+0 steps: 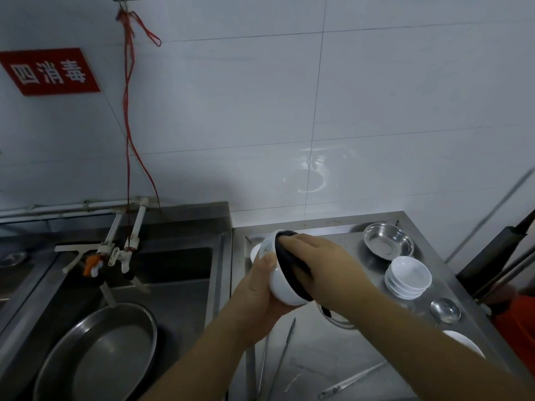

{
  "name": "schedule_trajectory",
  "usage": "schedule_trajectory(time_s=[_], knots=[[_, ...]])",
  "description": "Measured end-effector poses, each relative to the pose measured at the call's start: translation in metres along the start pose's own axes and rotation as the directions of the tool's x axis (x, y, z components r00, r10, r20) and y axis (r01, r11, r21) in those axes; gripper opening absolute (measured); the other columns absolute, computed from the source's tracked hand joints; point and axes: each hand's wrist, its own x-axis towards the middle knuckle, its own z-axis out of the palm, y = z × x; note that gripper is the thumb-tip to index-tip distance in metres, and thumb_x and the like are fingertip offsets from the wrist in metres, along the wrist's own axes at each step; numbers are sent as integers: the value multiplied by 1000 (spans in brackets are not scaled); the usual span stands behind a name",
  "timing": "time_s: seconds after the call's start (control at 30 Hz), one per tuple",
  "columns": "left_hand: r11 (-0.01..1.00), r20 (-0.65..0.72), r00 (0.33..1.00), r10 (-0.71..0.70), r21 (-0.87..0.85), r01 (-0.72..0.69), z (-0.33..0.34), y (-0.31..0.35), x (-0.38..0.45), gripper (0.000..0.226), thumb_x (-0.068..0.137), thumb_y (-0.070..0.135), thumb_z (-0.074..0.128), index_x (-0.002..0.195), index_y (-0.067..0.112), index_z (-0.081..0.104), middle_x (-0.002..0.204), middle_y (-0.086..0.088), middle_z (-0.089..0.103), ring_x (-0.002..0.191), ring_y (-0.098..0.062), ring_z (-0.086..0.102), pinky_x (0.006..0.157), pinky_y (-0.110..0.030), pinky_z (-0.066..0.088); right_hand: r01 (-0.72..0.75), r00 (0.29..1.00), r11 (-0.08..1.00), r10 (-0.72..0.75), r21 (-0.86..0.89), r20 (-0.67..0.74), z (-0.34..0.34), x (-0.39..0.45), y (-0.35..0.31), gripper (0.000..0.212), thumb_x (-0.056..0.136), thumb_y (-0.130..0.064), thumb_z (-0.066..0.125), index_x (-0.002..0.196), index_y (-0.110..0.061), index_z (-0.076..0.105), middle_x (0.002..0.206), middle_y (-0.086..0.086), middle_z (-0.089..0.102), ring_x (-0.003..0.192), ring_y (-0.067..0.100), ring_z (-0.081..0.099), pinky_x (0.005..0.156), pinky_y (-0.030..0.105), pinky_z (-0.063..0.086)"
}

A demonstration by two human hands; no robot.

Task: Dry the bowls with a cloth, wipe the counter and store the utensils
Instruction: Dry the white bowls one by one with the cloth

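Note:
My left hand [260, 287] grips a white bowl [282, 287] tilted on its side above the steel counter [327, 360]. My right hand [321, 261] presses a dark cloth [292, 267] into the bowl's mouth, fingers curled over the cloth. A stack of white bowls [406, 277] stands on the counter to the right, with a steel bowl [388, 243] behind it. Another white bowl [254, 251] peeks out behind the held one. Metal tongs [279, 363] and a second long utensil [351, 380] lie near the counter's front.
A small steel dish [445, 309] and a white plate's edge [466, 342] sit at the counter's right side. Left of the counter is a sink [179, 273] holding a large steel basin [98, 354], with taps [115, 256] above. A dark handle [498, 256] leans at far right.

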Motion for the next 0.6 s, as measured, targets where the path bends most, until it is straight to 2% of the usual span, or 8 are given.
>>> schedule_trajectory(time_s=[0.03, 0.1, 0.17, 0.27, 0.33, 0.37, 0.43, 0.6], knots=[[1000, -17, 1000, 11, 23, -11, -1, 2, 0, 110, 69, 70, 86, 156, 17, 44, 148, -23, 59, 136, -44, 58, 104, -63, 52, 84, 995, 991, -78, -109, 56, -3, -1, 4, 45, 97, -20, 69, 142, -22, 63, 136, 0, 68, 114, 29, 65, 92, 34, 49], [995, -54, 998, 35, 98, -30, 1, 7, 1, 115, 64, 72, 87, 156, 19, 43, 146, -23, 60, 133, -45, 60, 103, -67, 52, 79, 984, 980, -47, -183, 172, -7, -3, 6, 47, 102, -26, 61, 149, -27, 56, 144, -4, 62, 119, 26, 61, 94, 38, 52], [986, -91, 994, 68, 161, -53, 2, 10, 4, 117, 62, 73, 87, 156, 20, 42, 145, -25, 58, 132, -47, 60, 104, -71, 50, -48, 974, 993, 70, -107, 217, -9, -3, 1, 43, 102, -32, 54, 145, -34, 52, 128, -5, 66, 107, 21, 64, 89, 39, 56], [970, -110, 986, 126, 223, -99, 2, 11, 7, 102, 73, 61, 82, 156, 21, 40, 144, -26, 57, 129, -46, 61, 104, -70, 51, -282, 913, 958, 252, 48, 321, -10, 5, -6, 20, 98, -34, 52, 114, -29, 62, 93, -2, 71, 81, 18, 68, 81, 43, 60], [956, -94, 986, 137, 273, -107, 1, 11, 8, 106, 73, 64, 83, 157, 19, 39, 144, -26, 57, 130, -46, 60, 105, -69, 50, -472, 833, 858, 357, 205, 424, -16, 8, -6, 21, 101, -34, 54, 107, -22, 70, 94, 6, 74, 85, 24, 72, 87, 46, 62], [949, -88, 988, 131, 299, -99, 1, 11, 7, 111, 69, 69, 85, 157, 19, 39, 143, -25, 56, 130, -46, 60, 106, -69, 49, -577, 788, 741, 395, 342, 473, -19, 6, -5, 24, 101, -32, 55, 107, -18, 73, 99, 11, 76, 91, 30, 74, 89, 47, 62], [941, -83, 989, 125, 325, -91, 4, 10, 8, 117, 64, 73, 85, 157, 18, 38, 143, -25, 56, 131, -47, 58, 107, -71, 48, -708, 705, 363, 418, 606, 573, -26, 0, -4, 28, 101, -28, 59, 112, -8, 74, 108, 21, 75, 96, 38, 75, 81, 45, 65], [949, -10, 990, 144, 285, -135, 1, -1, 9, 104, 73, 70, 82, 156, 24, 39, 145, -22, 56, 132, -45, 58, 105, -69, 51, -623, 619, -235, 435, 746, 654, -19, -5, -9, 39, 102, -23, 56, 89, -1, 84, 99, 24, 79, 84, 32, 80, 65, 35, 64]])
